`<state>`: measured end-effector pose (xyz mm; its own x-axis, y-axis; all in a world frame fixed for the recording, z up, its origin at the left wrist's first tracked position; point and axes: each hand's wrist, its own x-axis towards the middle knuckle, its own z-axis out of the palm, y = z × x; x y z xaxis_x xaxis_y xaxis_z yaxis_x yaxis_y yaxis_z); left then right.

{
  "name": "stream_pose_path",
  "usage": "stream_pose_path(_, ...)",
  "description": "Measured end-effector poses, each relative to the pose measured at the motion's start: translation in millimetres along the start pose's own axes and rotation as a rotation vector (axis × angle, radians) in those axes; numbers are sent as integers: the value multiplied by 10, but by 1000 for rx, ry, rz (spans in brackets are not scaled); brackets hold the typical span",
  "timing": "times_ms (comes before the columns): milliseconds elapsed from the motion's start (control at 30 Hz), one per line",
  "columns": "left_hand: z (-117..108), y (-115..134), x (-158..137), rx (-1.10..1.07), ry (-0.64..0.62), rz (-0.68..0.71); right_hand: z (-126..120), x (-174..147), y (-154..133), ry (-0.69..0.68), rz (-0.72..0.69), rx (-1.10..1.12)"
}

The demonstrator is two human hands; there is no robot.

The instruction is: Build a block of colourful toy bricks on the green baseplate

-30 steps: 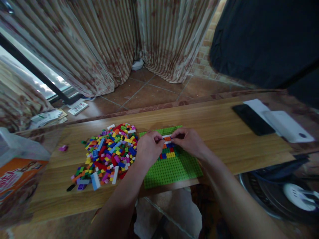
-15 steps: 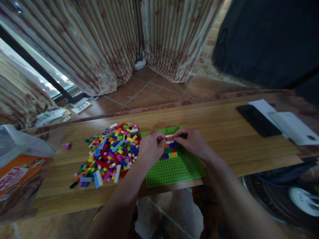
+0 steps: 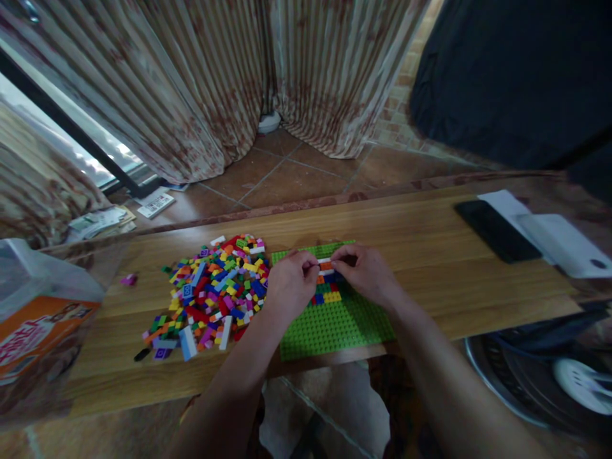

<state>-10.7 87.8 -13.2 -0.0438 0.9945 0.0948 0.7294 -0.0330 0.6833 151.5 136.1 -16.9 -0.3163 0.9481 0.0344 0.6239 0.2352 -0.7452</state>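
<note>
A green baseplate (image 3: 335, 328) lies on the wooden table (image 3: 430, 255) in front of me. On it stands a small block of stacked bricks (image 3: 326, 292) in yellow, blue, red, orange and white. My left hand (image 3: 289, 284) and my right hand (image 3: 366, 271) meet over the top of that block. The fingertips of both pinch a white brick (image 3: 326, 261) on its upper row. A heap of loose coloured bricks (image 3: 213, 293) lies just left of the baseplate, beside my left hand.
A black phone (image 3: 495, 231) and white papers (image 3: 549, 233) lie at the table's right end. An orange-and-clear box (image 3: 33, 319) stands at the left. One pink brick (image 3: 128, 279) lies apart. A fan (image 3: 545, 376) sits on the floor at the lower right. Curtains hang behind.
The view shifted slightly between the first two frames. Both hands stay on the brick block, with only small finger movement.
</note>
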Motion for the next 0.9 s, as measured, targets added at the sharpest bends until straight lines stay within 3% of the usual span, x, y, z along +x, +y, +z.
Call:
stream_pose_path(700,-31,6,10,-27,-3,-25,12,10,34,4,-10,8)
stream_pose_path(900,-165,-85,73,-11,98,-101,0,19,66,57,20,-3)
